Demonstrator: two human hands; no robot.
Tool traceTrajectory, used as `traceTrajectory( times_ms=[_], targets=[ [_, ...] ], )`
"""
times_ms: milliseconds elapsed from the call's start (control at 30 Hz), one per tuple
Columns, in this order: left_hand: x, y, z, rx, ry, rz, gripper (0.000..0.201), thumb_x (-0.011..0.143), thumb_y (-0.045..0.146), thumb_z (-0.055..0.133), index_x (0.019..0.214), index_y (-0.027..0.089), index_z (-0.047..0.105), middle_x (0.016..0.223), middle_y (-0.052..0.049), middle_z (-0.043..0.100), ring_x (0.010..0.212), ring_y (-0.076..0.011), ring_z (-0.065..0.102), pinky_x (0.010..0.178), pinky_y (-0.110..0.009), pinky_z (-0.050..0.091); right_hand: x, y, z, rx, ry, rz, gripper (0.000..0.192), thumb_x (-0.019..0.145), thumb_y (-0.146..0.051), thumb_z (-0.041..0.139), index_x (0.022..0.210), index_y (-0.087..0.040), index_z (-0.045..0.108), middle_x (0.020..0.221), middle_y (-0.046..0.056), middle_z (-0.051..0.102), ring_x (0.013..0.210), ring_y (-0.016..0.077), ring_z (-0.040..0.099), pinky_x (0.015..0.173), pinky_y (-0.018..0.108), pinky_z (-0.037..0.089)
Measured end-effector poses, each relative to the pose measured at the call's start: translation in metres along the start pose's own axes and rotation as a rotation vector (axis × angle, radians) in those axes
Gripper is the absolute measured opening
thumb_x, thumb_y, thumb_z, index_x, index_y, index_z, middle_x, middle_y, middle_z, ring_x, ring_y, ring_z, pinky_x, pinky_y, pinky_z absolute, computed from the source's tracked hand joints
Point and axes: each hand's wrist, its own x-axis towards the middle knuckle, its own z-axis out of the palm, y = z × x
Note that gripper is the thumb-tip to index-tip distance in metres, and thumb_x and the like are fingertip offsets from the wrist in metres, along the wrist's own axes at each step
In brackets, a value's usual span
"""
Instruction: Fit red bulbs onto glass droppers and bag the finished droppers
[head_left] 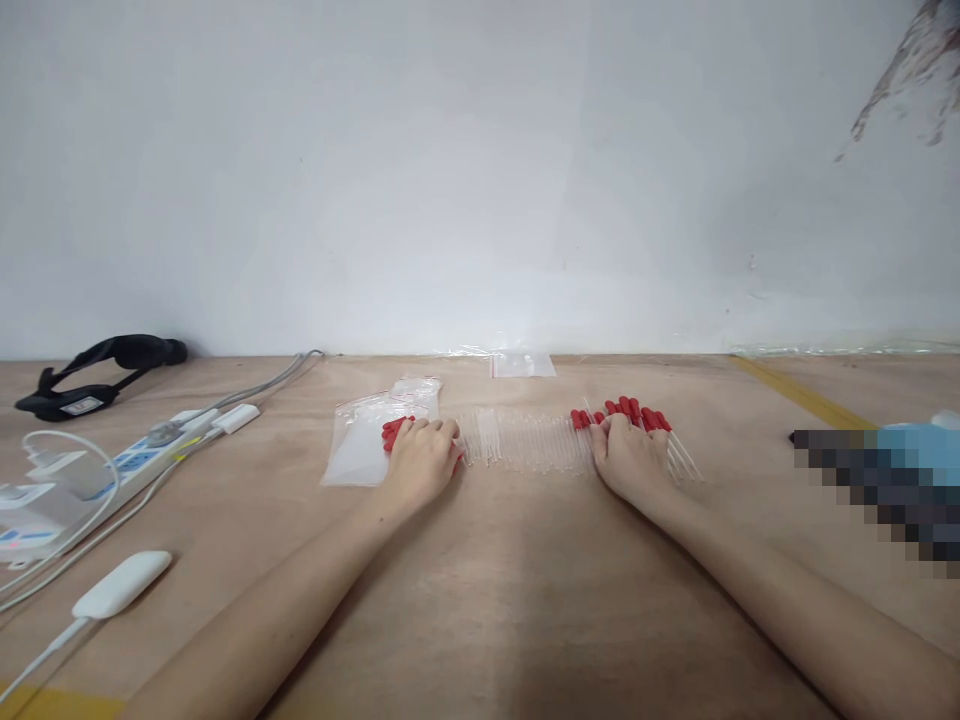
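Observation:
A row of thin clear dropper tubes (525,443) lies side by side on the wooden table between my hands. My left hand (424,452) is closed at the row's left end, with a red rubber bulb (457,459) showing at its fingertips. More red bulbs (397,430) lie behind that hand, partly covered by it. At the right end, my right hand (632,452) has its fingers bent together around a thin clear tube (588,406), whose lower part is hidden. Several droppers with red bulbs (628,408) lie around that hand, their tubes pointing toward me.
Clear zip bags (352,445) lie at the left, and another bag (525,366) rests by the wall. Farther left are a power strip (135,462) with cables, a white charger (124,585) and a black strap (112,375). A blurred dark object (862,470) sits at right.

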Motion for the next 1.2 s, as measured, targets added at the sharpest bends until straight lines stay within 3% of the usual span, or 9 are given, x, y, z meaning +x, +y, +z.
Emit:
traceTrajectory(
  times_ms=[200,300,400,533,700,867,1000,1200],
  targets=[
    [-0.002,0.0,0.002,0.023,-0.064,0.071,0.019,0.078,0.012,0.045,0.068,0.016,0.06,0.076,-0.008,0.056,0.074,-0.0223,0.052,0.065,-0.032,0.035,-0.01,0.0,0.006,0.124,0.163,-0.162,0.027,0.085,-0.032,0.033,0.083,-0.015,0.054,0.074,0.006,0.064,0.07,0.0183,0.053,0.072,0.032,0.018],
    [-0.003,0.001,-0.002,0.066,-0.045,0.07,0.018,0.074,0.007,0.044,0.073,0.016,0.06,0.079,-0.009,0.054,0.075,-0.0229,0.051,0.066,-0.032,0.037,-0.012,-0.002,0.002,0.157,0.174,-0.204,0.03,0.085,-0.033,0.035,0.097,-0.014,0.055,0.079,0.007,0.065,0.075,0.019,0.053,0.074,0.032,0.018],
    [-0.006,0.006,-0.005,0.05,0.011,0.016,0.028,0.074,0.003,0.041,0.093,0.015,0.057,0.088,-0.01,0.052,0.079,-0.0231,0.05,0.066,-0.032,0.039,-0.015,-0.004,-0.001,0.174,0.158,-0.225,0.035,0.086,-0.032,0.034,0.108,-0.014,0.053,0.085,0.008,0.065,0.079,0.0192,0.053,0.074,0.032,0.018],
    [-0.017,0.026,0.005,-0.268,0.107,0.107,0.048,0.076,0.001,0.036,0.12,0.018,0.04,0.1,-0.008,0.048,0.086,-0.0195,0.05,0.07,-0.029,0.042,-0.019,-0.005,-0.004,0.269,0.165,-0.274,0.031,0.087,-0.03,0.032,0.095,-0.016,0.059,0.085,0.007,0.064,0.08,0.0172,0.053,0.076,0.031,0.021],
    [-0.032,0.05,0.021,-0.631,0.02,0.28,0.025,0.083,0.011,0.039,0.1,0.017,0.056,0.092,-0.007,0.049,0.084,-0.0163,0.05,0.074,-0.027,0.043,-0.025,-0.007,-0.006,0.4,0.171,-0.397,0.024,0.085,-0.028,0.036,0.085,-0.015,0.056,0.083,0.006,0.062,0.074,0.0146,0.054,0.075,0.03,0.026],
    [-0.028,0.051,0.024,-0.787,0.031,0.18,0.012,0.082,0.021,0.049,0.083,0.017,0.06,0.085,-0.004,0.051,0.079,-0.0147,0.051,0.072,-0.026,0.043,-0.031,-0.011,-0.015,0.471,0.088,-0.504,0.022,0.084,-0.03,0.039,0.078,-0.016,0.055,0.069,0.003,0.058,0.062,0.0128,0.05,0.071,0.03,0.03],
    [-0.023,0.047,0.024,-0.881,0.092,0.085,0.011,0.083,0.02,0.047,0.088,0.017,0.056,0.083,-0.002,0.057,0.078,-0.0141,0.053,0.07,-0.026,0.043,-0.04,-0.018,-0.025,0.507,0.038,-0.557,0.021,0.083,-0.03,0.041,0.079,-0.017,0.056,0.06,0.001,0.056,0.057,0.0121,0.048,0.068,0.029,0.032],
    [-0.023,0.048,0.024,-1.007,0.021,0.034,0.014,0.086,0.026,0.042,0.088,0.016,0.051,0.076,-0.002,0.061,0.067,-0.0129,0.056,0.062,-0.024,0.044,-0.046,-0.026,-0.033,0.506,0.013,-0.625,0.02,0.083,-0.029,0.042,0.079,-0.017,0.058,0.058,0.0,0.056,0.054,0.0112,0.047,0.066,0.029,0.033]
  ],
)
